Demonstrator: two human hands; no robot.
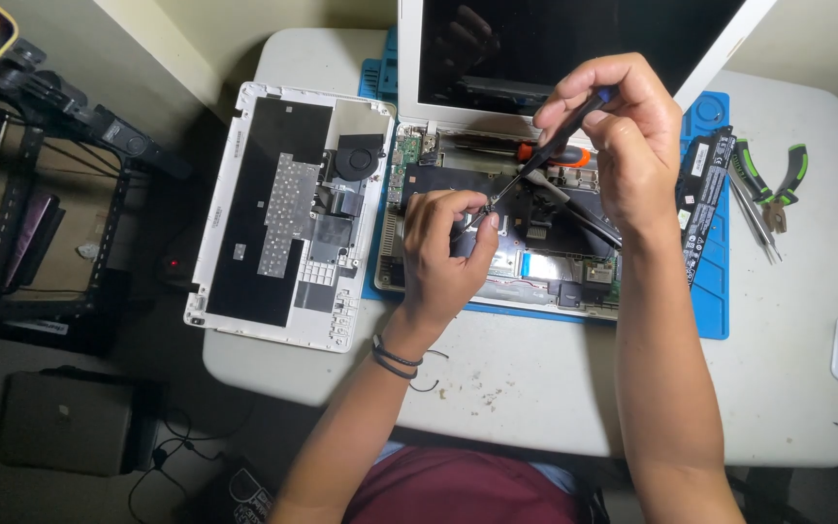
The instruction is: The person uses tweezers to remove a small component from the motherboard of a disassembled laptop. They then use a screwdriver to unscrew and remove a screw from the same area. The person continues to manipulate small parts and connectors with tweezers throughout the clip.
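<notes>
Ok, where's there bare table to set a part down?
Bare table runs along the near edge, between the blue mat and your body, and at the right below the pliers. It is crowded around the opened laptop, the removed white cover and both hands.

I see a glossy black laptop screen (pixel 555 44) in a smooth white plastic frame. The screwdriver (pixel 545 160) in my right hand (pixel 623 136) has a dark matt handle and a thin metal shaft. The removed bottom cover (pixel 288 213) is white plastic lined with matt black film and dull foil. The blue mat (pixel 715 291) looks rubbery; the white table (pixel 535 388) is scuffed.
</notes>
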